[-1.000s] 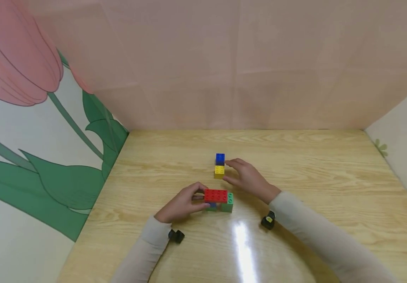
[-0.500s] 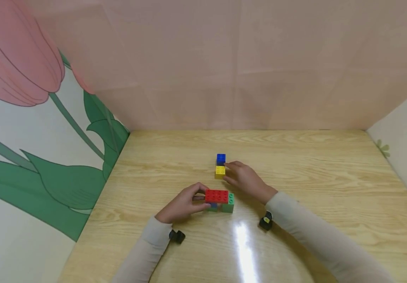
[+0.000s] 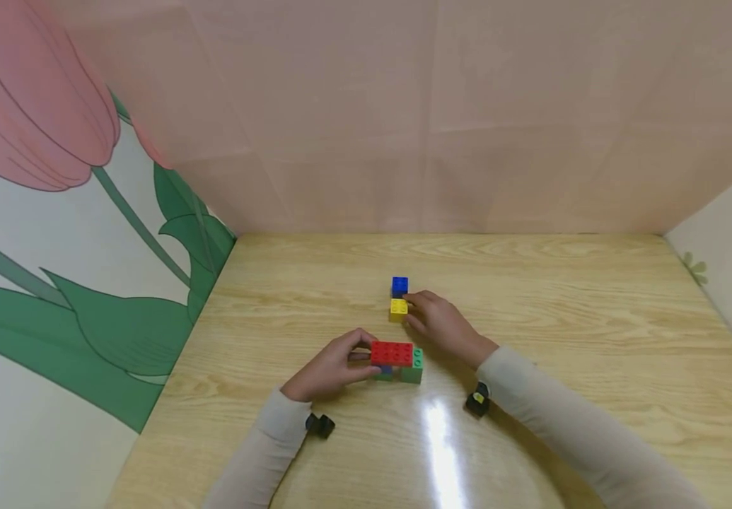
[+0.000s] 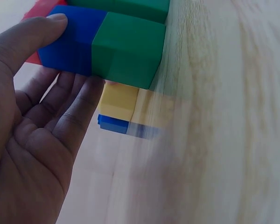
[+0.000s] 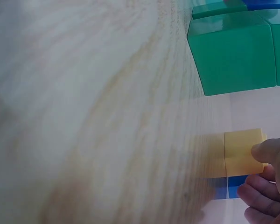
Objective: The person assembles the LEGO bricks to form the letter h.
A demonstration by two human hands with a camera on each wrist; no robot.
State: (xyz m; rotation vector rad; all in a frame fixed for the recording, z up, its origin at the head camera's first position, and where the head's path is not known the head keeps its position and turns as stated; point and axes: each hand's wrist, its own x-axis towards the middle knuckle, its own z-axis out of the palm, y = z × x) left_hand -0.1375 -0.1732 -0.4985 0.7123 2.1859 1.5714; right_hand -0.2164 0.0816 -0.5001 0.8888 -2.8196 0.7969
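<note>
My left hand (image 3: pixel 330 364) grips the left side of a toy-brick structure near the middle of the table. A long red brick (image 3: pixel 392 353) tops it, over a blue brick (image 4: pixel 74 39) stacked on a green brick (image 4: pixel 128 49). My left thumb presses the blue brick's face; the other fingers reach behind. Green bricks (image 5: pixel 233 53) form the structure's right column. Farther back, my right hand (image 3: pixel 445 325) pinches a small yellow brick (image 3: pixel 398 311), thumb at its near side and index finger behind it. A small blue brick (image 3: pixel 400 286) stands just beyond the yellow one.
The wood-grain table (image 3: pixel 563 297) runs back to a pink cloth wall (image 3: pixel 429 127). A panel with a tulip print (image 3: pixel 35 92) stands at the left, a pale one (image 3: pixel 728 233) at the right. Black wrist cameras (image 3: pixel 320 425) sit under both cuffs.
My right index finger has slid from beside the small blue brick to behind the yellow brick. The left hand keeps its grip, and the head view has shifted slightly.
</note>
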